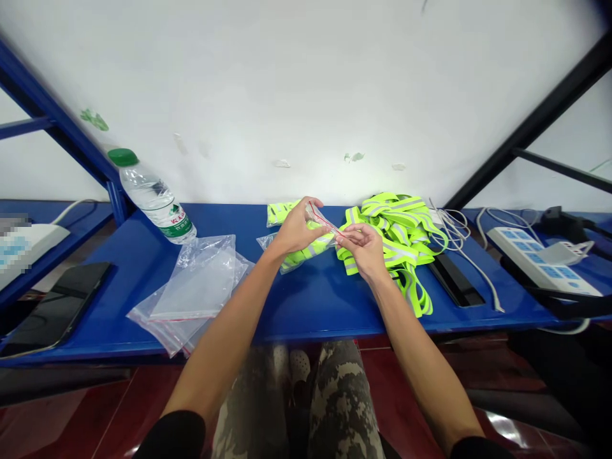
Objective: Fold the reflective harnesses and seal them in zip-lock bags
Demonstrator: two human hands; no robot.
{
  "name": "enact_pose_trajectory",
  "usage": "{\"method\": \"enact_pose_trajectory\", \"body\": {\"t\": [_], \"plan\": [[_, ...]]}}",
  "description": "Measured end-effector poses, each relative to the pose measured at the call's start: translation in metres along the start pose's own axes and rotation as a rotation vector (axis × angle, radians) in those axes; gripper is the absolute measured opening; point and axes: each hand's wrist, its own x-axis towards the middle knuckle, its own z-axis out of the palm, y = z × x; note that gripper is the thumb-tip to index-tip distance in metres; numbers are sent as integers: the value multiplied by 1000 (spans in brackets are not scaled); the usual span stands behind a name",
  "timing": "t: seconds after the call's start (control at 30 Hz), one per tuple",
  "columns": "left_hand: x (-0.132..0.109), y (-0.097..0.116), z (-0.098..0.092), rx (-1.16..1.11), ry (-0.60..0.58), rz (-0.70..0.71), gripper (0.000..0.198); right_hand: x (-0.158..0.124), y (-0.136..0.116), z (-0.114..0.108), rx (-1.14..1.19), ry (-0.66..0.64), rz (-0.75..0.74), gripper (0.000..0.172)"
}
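Both grips are closed: the left hand [296,226] and right hand [363,250] pinch a small clear plastic bag [325,220] with a red seal, held above the blue counter [315,306], just beside a heap of neon-yellow reflective strips [396,229].

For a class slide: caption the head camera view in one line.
Left hand and right hand pinch a clear bag over a blue shelf, beside reflective strips.

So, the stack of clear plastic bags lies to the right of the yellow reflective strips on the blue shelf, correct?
No, the clear plastic bags lie to the left of the yellow reflective strips, not the right, as the head view shows. Both are on the blue shelf.
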Motion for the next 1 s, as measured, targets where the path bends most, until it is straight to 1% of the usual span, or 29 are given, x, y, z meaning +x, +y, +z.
{"method": "enact_pose_trajectory", "body": {"t": [0.1,0.17,0.2,0.27,0.33,0.37,0.4,0.43,0.5,0.6,0.73,0.83,0.93,1.0], "plan": [[-2,2,2,63,29,62,43,1,2,0,12,-7,22,47],[-3,2,3,91,45,66,45,1,3,-1,3,-15,33,46],[-3,2,3,90,43,53,49,1,3,-1,1,-19,37,45],[-4,2,1,63,4,23,65,1,4,-2,6,-24,40,45],[-5,2,-2,20,-79,5,88,1,5,-3,10,-24,35,44],[-5,2,-3,-3,-121,1,96,1,6,-3,8,-25,33,44],[-5,2,-4,-24,-154,-3,99,1,7,-3,5,-26,35,43],[-5,2,-5,-39,-173,-9,99,1,7,-4,5,-28,38,43],[-5,1,-6,-53,-184,-23,91,1,8,-4,14,-31,43,44],[-4,0,-4,-38,-161,-17,81,1,6,-3,25,-29,37,44],[-2,-1,-1,8,-112,10,76,0,3,-1,24,-38,42,43],[-3,-1,0,-13,-123,-7,80,0,4,-1,-5,-43,28,41],[-4,1,-2,-83,-152,-60,94,1,5,-2,-26,-43,17,40],[-5,2,-3,-114,-145,-100,98,1,6,-2,-21,-40,20,40]]}}
